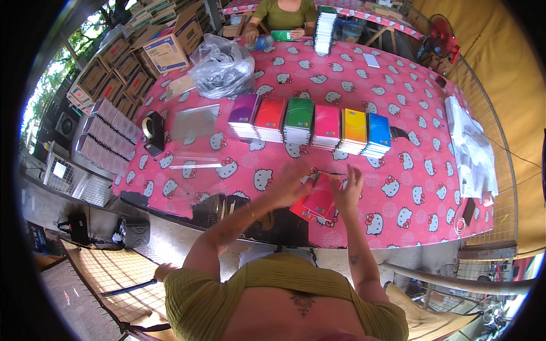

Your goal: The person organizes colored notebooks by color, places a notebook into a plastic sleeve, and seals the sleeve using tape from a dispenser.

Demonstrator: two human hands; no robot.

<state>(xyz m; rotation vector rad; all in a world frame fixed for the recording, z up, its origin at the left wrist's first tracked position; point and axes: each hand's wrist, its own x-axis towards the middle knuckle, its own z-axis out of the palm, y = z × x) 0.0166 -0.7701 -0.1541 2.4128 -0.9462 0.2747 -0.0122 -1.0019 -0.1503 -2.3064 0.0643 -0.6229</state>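
A pink spiral notebook (pixel 319 200) lies tilted on the table in front of me, partly over a red notebook (pixel 300 208). My right hand (pixel 348 193) is at the pink notebook's right edge, its fingers apart and pointing away from me. On the other side, my left hand (pixel 289 186) hovers by the notebooks' upper left, smeared by motion, so its fingers are unclear. Beyond them stands a row of notebook stacks: purple (pixel 244 109), red (pixel 270 115), green (pixel 300 113), pink (pixel 326 121), yellow (pixel 354 125) and blue (pixel 379 132).
Clear plastic sheets (pixel 195 133) lie left of the stacks, near a black tape dispenser (pixel 152 133) and a plastic bag (pixel 222 67). White plastic bags (pixel 471 150) lie at the right edge. Opposite, another person's hand holds a green notebook (pixel 282 36) beside a tall stack (pixel 325 31).
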